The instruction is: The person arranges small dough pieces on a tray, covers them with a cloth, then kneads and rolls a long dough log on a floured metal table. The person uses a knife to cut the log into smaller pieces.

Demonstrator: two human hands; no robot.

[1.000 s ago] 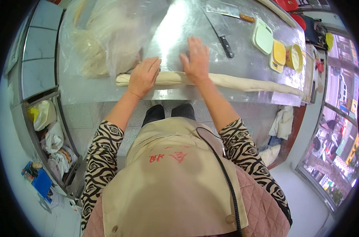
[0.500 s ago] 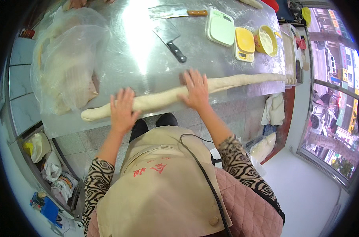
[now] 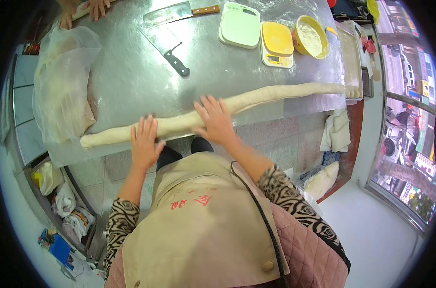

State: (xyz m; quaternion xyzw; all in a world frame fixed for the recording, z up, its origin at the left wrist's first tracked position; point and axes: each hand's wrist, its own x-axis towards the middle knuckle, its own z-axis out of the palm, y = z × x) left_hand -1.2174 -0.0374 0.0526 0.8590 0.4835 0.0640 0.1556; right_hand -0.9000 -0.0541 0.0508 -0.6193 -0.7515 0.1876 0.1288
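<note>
A long pale rope of dough (image 3: 261, 97) lies along the near edge of the steel table (image 3: 122, 62). My left hand (image 3: 146, 141) rests on the dough left of middle, fingers spread and open. My right hand (image 3: 213, 120), also open with spread fingers, touches it further right. To the left, a translucent plastic sheet (image 3: 59, 77) covers a large mass of dough. A cleaver (image 3: 165, 13) with wooden handle and a black-handled knife (image 3: 174, 61) lie beyond the rope, near a green scale (image 3: 239, 26), a yellow scale (image 3: 277, 45) and a yellow bowl of flour (image 3: 309, 38).
A co-worker's hands (image 3: 93, 9) work on another dough piece at the back left. Trays (image 3: 350, 62) sit off the table's right end, beside a window (image 3: 405, 120). A shelf with bags (image 3: 64, 201) is low at the left, and folded cloths (image 3: 334, 132) hang lower right.
My hands have moved down and leftward in view along the dough, which shows longer on the left. The co-worker's hands show more at the top left. The view has shifted.
</note>
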